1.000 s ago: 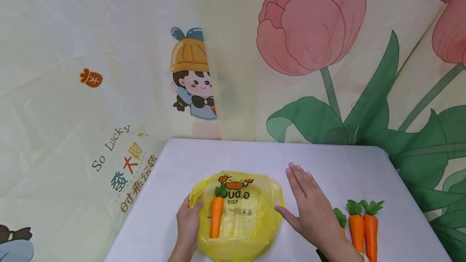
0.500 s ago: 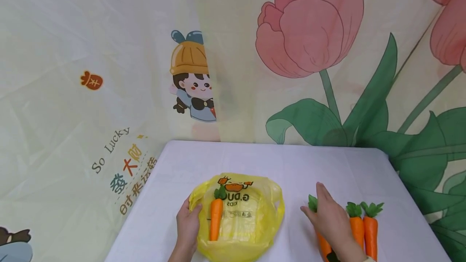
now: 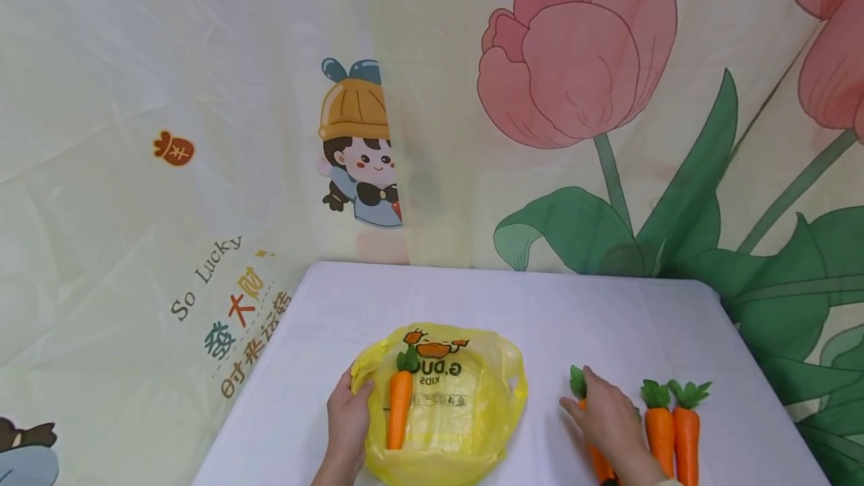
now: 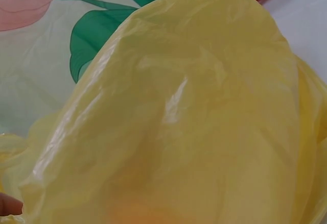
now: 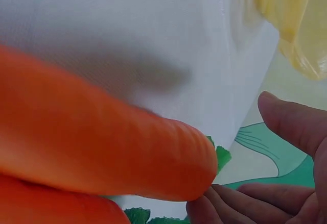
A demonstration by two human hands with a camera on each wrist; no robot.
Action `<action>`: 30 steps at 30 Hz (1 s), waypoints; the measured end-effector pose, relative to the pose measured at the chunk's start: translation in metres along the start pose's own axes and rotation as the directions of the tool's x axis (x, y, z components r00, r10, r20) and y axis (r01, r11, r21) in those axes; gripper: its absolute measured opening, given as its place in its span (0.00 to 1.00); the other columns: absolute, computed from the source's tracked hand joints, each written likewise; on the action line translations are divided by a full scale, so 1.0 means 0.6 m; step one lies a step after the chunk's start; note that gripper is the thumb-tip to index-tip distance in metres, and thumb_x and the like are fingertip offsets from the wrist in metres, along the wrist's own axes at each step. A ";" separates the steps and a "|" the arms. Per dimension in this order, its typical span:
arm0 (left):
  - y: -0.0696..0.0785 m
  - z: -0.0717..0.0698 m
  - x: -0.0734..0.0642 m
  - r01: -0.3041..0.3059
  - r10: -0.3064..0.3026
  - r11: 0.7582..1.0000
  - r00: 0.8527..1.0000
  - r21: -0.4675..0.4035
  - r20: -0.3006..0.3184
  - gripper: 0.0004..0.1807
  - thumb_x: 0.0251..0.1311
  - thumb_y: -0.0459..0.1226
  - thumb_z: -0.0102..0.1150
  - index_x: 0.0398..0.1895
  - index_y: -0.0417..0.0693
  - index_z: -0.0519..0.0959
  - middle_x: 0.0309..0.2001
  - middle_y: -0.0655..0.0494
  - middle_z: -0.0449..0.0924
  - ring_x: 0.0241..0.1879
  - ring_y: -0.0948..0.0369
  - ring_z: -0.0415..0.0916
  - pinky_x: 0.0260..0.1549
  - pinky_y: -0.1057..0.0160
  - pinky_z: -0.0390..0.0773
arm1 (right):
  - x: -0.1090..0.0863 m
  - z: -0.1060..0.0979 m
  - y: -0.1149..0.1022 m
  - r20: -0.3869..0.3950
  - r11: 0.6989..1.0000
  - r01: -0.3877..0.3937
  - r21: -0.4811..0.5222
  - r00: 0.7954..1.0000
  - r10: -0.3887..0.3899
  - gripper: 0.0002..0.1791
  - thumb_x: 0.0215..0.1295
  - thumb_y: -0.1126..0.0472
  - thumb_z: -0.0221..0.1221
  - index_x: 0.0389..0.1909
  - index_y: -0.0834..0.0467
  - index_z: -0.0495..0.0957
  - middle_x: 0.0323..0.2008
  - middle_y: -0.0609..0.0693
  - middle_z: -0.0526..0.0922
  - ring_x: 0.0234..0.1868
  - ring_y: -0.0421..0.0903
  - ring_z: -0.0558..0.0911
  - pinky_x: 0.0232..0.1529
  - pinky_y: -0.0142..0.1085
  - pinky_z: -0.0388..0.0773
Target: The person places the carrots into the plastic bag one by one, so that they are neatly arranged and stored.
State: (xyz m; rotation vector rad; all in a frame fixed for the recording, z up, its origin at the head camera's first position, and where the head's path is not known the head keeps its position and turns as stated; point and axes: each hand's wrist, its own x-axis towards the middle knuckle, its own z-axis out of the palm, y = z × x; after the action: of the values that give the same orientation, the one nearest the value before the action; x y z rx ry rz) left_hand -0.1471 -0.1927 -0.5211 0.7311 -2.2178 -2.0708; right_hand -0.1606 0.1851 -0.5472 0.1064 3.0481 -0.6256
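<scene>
A yellow plastic bag (image 3: 442,426) with a printed duck lies mouth-up on the white table, a carrot (image 3: 400,409) visible in its opening. My left hand (image 3: 347,415) grips the bag's left edge; in the left wrist view the yellow film (image 4: 204,106) fills most of the picture. To the right, my right hand (image 3: 607,415) reaches over another carrot (image 3: 599,463), partly covering it. Up close in the right wrist view, the fingers (image 5: 245,203) touch that carrot's leafy end (image 5: 194,168), while the thumb stands well apart from it.
Two more carrots (image 3: 660,433) lie side by side to the right of my right hand, and a bit of green leaf peeks out behind that hand. The white tabletop (image 3: 432,291) ends at a printed curtain (image 3: 445,133) with tulips.
My right hand has moved right and down from beside the bag to the carrot on the right. The left hand stays at the bag's edge.
</scene>
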 end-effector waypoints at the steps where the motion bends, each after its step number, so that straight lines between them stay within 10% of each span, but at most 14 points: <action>1: -0.001 0.000 -0.001 -0.002 0.002 1.000 1.000 -0.002 0.002 0.31 0.77 0.31 0.38 0.80 0.38 0.48 0.79 0.43 0.51 0.77 0.46 0.51 0.74 0.45 0.60 | 0.001 0.002 0.001 -0.004 1.000 0.005 -0.005 1.000 -0.005 0.43 0.57 0.50 0.74 0.63 0.76 0.71 0.54 0.70 0.80 0.51 0.66 0.82 0.52 0.61 0.82; 20: -0.006 0.001 -0.003 -0.033 0.034 0.999 0.999 -0.032 0.036 0.31 0.76 0.31 0.37 0.80 0.37 0.49 0.79 0.43 0.51 0.77 0.47 0.50 0.74 0.47 0.59 | 0.003 0.007 0.011 0.127 0.995 -0.073 -0.063 0.989 0.081 0.13 0.51 0.62 0.73 0.32 0.63 0.79 0.21 0.50 0.73 0.24 0.49 0.71 0.29 0.41 0.77; 30: -0.007 0.002 -0.005 -0.032 0.033 0.999 0.999 -0.034 0.032 0.30 0.77 0.32 0.37 0.80 0.38 0.49 0.79 0.43 0.52 0.77 0.47 0.50 0.74 0.47 0.60 | 0.001 0.002 -0.011 0.231 0.969 -0.214 0.122 0.956 0.182 0.38 0.46 0.59 0.79 0.59 0.68 0.79 0.50 0.63 0.83 0.40 0.53 0.79 0.53 0.58 0.82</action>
State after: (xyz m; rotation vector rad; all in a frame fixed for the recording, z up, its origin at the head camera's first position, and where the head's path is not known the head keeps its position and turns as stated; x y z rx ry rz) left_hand -0.1431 -0.1908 -0.5243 0.6599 -2.1896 -2.1145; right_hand -0.1617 0.1786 -0.5455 0.3206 2.7342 -0.7860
